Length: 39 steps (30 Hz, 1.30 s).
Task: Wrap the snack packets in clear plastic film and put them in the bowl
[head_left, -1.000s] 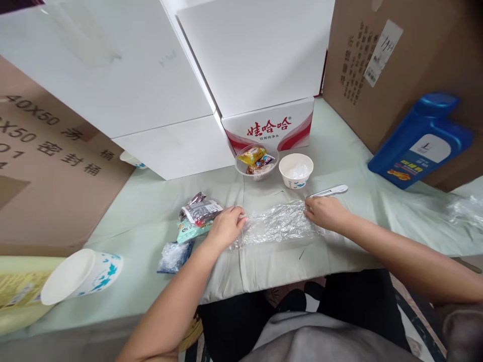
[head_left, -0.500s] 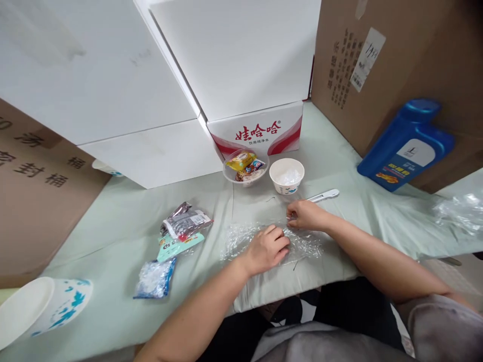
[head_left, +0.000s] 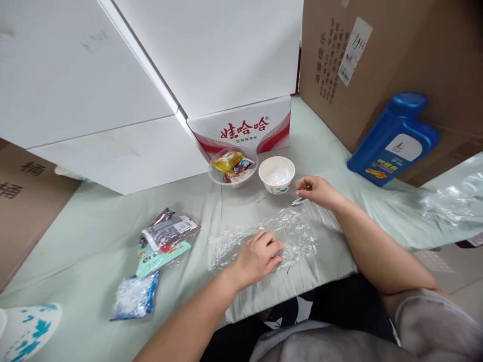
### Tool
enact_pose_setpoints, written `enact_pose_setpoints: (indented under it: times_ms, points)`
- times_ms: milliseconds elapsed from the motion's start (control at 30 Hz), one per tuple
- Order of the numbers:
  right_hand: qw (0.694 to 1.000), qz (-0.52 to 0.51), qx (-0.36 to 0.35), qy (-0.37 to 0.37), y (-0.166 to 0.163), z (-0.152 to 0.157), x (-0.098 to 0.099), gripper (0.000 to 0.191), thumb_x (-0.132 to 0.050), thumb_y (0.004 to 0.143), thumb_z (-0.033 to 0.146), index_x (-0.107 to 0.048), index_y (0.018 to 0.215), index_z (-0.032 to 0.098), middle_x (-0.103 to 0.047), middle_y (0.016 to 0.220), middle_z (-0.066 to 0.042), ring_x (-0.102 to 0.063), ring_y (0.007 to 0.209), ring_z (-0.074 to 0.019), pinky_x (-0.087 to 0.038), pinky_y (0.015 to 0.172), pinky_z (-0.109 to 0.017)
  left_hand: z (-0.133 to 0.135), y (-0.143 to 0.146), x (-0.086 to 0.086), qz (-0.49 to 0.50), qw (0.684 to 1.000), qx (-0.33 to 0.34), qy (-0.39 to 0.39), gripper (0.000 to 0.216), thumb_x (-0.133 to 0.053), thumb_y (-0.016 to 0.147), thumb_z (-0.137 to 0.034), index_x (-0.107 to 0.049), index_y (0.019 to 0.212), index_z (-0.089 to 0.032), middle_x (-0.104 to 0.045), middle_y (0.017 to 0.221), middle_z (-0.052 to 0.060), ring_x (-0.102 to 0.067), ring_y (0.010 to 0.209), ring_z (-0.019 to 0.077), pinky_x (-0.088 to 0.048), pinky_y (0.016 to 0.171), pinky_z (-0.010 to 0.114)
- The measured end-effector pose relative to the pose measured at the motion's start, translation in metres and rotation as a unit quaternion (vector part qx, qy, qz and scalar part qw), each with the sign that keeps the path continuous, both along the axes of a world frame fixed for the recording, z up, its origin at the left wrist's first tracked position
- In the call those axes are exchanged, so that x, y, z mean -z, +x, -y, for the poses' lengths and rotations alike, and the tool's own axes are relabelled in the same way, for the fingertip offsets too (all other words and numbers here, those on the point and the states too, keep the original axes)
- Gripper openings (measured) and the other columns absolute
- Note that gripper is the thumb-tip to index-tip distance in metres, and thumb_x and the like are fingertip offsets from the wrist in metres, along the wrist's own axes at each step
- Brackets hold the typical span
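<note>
A crinkled sheet of clear plastic film [head_left: 298,236] lies on the cloth-covered table in front of me. My left hand [head_left: 260,254] rests on its middle, palm down with the fingers spread. My right hand [head_left: 315,191] is raised at the film's far right side, thumb and fingers pinched together on what looks like the film's edge. Partly hidden beneath that hand is a white utility knife [head_left: 299,201]. Just left of my right fingertips stands a white paper bowl [head_left: 276,173] with clear plastic inside.
A clear bowl of wrapped snacks [head_left: 217,176] stands beside the paper bowl. Left are snack packets [head_left: 171,232], a blue-and-clear packet [head_left: 135,296] and a patterned paper tub [head_left: 35,329]. White boxes [head_left: 241,55], a brown carton [head_left: 335,120] and a blue bottle [head_left: 394,141] stand behind.
My right hand has moved up and right, away from my left, and the film's right part is spread out further. My left hand stays on the film. The view has shifted slightly right.
</note>
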State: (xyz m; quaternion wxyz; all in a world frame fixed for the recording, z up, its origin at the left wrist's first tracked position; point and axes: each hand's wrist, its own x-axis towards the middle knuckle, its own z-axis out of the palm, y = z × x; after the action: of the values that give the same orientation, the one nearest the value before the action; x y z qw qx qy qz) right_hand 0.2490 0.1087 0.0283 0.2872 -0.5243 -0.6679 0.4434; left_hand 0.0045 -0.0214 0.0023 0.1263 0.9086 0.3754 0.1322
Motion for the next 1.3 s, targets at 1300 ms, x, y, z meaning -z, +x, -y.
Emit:
enact_pose_setpoints:
  times_ms: [1300]
  points:
    - [0.976,-0.051,-0.213,-0.005,-0.010,0.020,-0.011,0.029,-0.070,0.074,0.045,-0.062,0.082,0.018,-0.059,0.069,0.001,-0.050,0.059,-0.0108,-0.040,0.055,-0.025,0.006,0.004,-0.008,-0.006,0.999,0.012,0.038,0.011,-0.057,0.091,-0.025,-0.064,0.096,-0.019,-0.062,0.087,0.004,-0.059,0.083,0.0192,-0.052,0.069,0.031]
